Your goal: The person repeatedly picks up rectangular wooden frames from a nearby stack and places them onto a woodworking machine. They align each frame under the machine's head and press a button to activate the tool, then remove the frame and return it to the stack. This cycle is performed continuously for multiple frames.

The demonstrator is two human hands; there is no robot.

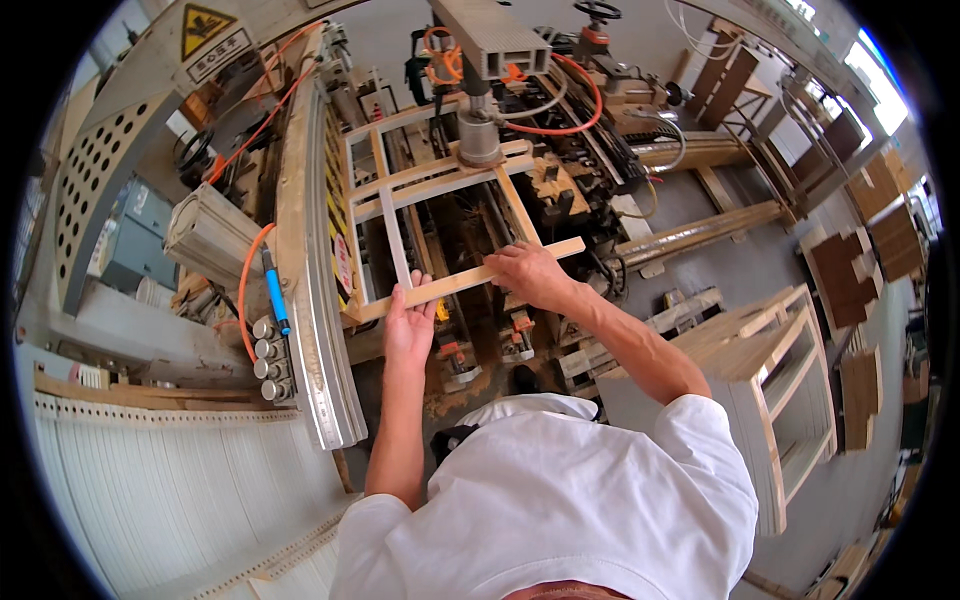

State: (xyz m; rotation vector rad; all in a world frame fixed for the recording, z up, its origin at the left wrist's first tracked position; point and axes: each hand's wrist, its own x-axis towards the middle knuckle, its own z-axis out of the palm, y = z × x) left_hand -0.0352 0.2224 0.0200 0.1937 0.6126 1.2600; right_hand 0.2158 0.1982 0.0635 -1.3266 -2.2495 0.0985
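A light wooden frame (380, 208) made of narrow strips lies across a machine bed. Along its near side runs a wooden rail (462, 282), whose right end sticks out beyond the neighbouring strip. My left hand (408, 325) is turned palm up under the left part of this rail, with the fingers curled round it beside an upright strip. Farther right, my right hand (535, 274) grips the same rail from above, its fingers bent over the edge. Above the frame's far crosspiece, a round metal press cylinder (478, 142) comes down; whether it touches the wood I cannot tell.
A long metal rail (318, 330) with round knobs (272, 360) and a blue pen (275, 292) borders the left. White panels (150, 490) stand packed at lower left. Stacked wooden frames (740, 390) are at my right. Orange hoses (585, 90) loop over the machine.
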